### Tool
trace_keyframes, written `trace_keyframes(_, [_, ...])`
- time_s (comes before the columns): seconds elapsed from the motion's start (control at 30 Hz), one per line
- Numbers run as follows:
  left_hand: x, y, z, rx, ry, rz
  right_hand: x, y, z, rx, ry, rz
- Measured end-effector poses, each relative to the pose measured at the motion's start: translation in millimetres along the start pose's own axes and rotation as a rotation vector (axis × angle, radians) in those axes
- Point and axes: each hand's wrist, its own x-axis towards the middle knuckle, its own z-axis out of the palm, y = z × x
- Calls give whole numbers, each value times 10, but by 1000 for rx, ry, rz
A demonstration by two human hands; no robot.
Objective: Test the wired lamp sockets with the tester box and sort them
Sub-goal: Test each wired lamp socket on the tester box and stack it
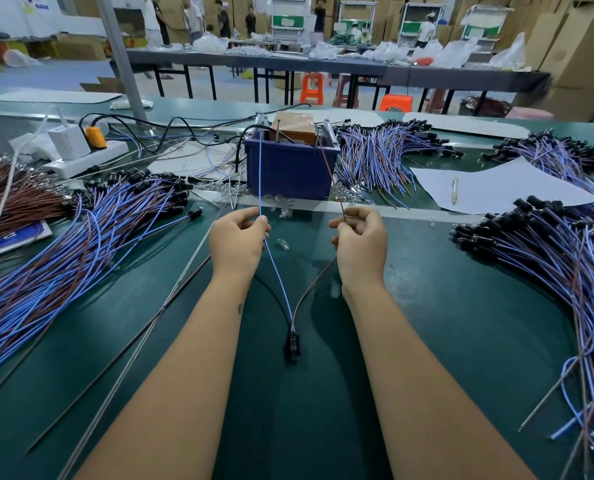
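Testing is mid-run: the left hand (237,237) pinches the thin blue lead (260,174) and the right hand (359,239) the brown lead (330,168) of one black socket (292,344) at the blue tester box (290,168), heaps (548,258) seemingly awaiting.

Cardboard boxes (579,57) line the far wall behind long tables (288,65) and orange stools (312,88).
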Motion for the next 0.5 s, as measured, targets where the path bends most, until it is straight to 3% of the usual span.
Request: trace_keyframes(0.5, [-5, 3, 7, 22, -36, -8, 73, 98, 24, -3, -6, 35])
